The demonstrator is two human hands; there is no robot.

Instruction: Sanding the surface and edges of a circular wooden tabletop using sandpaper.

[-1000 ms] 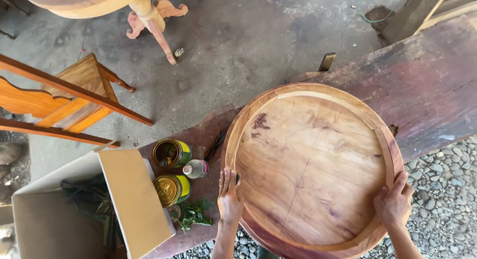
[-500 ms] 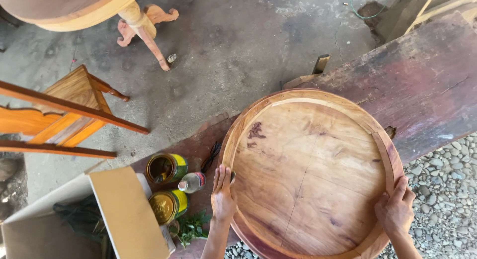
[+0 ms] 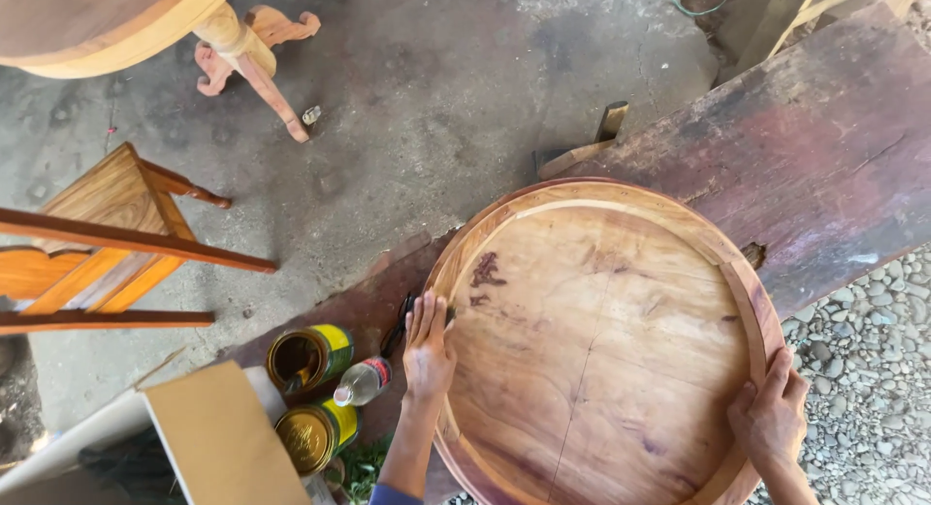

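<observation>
Both hands rest on a round wooden tabletop that fills the lower right of the frame. Left hand lies flat, fingers together and pointing up-frame, palm down on the raised rim at the disc's left edge, gripping nothing. Right hand curls over the rim at the lower right, fingers hooked onto the inner face of the band, thumb on the outside. The tabletop is a shallow dish shape: a pale, smooth, bare-wood panel with swirling grain, a dark stain near its upper left and a thin seam running down its middle, ringed by a redder raised band joined in segments. It lies on a thick, rough plank of dark reddish weathered timber that runs diagonally from the upper right to the lower left. Just left of the left hand stand an open tin with a yellow-green label, a lidded tin with a gold top, and a small clear bottle lying tilted between them. A flat cardboard sheet sits in the lower left. Orange varnished chair rails cross the left edge, and a turned pedestal leg stands in the upper left on the stained concrete floor. Grey gravel covers the lower right corner.
</observation>
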